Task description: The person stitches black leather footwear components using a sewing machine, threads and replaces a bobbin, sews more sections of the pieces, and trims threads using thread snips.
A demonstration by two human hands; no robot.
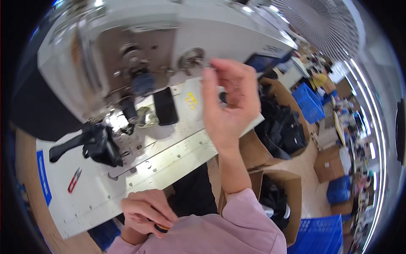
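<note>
My right hand (234, 95) is raised beside the sewing machine (139, 42), near a round metal part (192, 59). Its thumb and forefinger come together in a pinch; whatever they hold is too small and blurred to name. Close to my chest, my left hand (146, 209) is bent with curled fingers around a small orange and black object (161, 228), mostly hidden. A black fabric piece with a strap (101, 146) lies on the white table (165, 163) by the needle area. Red-handled thread snips (75, 180) rest to its left.
A black phone (165, 106) lies on the table, left of some yellow marks (191, 100). At my right stand cardboard boxes (294, 180) holding black items (281, 122). Blue crates (308, 101) and a large fan (319, 25) are farther right. Thread scraps dot the tabletop.
</note>
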